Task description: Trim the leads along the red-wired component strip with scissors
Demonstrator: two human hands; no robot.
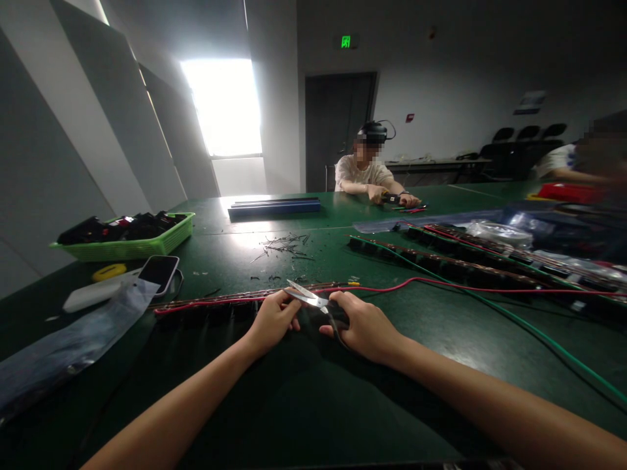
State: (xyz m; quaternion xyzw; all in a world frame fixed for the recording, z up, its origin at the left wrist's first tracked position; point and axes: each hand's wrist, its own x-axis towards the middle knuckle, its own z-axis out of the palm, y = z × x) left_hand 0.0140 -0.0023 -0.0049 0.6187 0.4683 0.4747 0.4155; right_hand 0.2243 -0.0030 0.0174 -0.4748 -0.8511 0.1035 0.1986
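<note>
My right hand [365,323] is closed round the dark handles of a pair of scissors [313,300]. The silvery blades are parted and point up and to the left, just above the fingers of my left hand [274,318]. That hand is closed, thumb against fingers, at a long strip of black parts [210,314] topped with copper-coloured wires. A red wire [200,303] runs along this strip and on to the right across the table. What exactly lies between my left fingertips is hidden.
Clipped dark bits [284,247] litter the green table [401,405]. More wired strips [455,264] and a green wire [519,320] lie right. Left are a green basket [171,236], phone [160,271] and plastic bag [93,333]. A co-worker [360,173] sits opposite, another at right.
</note>
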